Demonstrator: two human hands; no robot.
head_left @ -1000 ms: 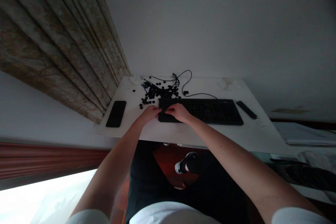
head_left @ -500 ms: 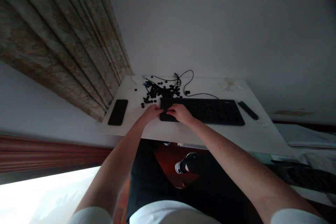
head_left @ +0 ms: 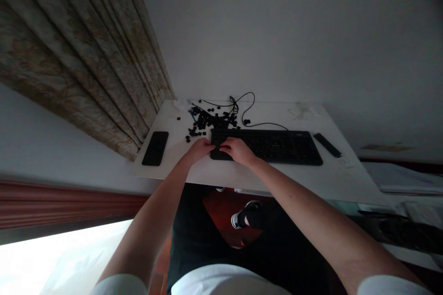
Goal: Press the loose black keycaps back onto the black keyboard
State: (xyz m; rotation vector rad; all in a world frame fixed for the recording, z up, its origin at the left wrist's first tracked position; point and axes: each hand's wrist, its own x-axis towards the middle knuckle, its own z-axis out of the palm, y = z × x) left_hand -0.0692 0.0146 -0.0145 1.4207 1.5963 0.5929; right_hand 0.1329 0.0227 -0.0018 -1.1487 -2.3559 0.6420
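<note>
A black keyboard (head_left: 287,147) lies flat on a white desk (head_left: 194,168), its left end under my hands. My left hand (head_left: 200,149) is at the keyboard's left edge, thumb and fingers closed on it. Just to its right, my right hand (head_left: 238,150) bends over the left part of the keys with its fingertips drawn together. Whatever those fingertips may hold is too small and dark to make out. Behind the keyboard's left end lies a heap of loose black keycaps (head_left: 204,120), with several single ones scattered around.
A black phone (head_left: 155,148) lies at the desk's left side. Right of the keyboard is a narrow black strip (head_left: 327,145). A thin black cable (head_left: 254,101) loops along the back near the wall. A patterned curtain (head_left: 138,55) hangs at the left.
Both hands stay at the keyboard's left end, with hardly any shift of the fingers. The keyboard and the keycap heap look the same.
</note>
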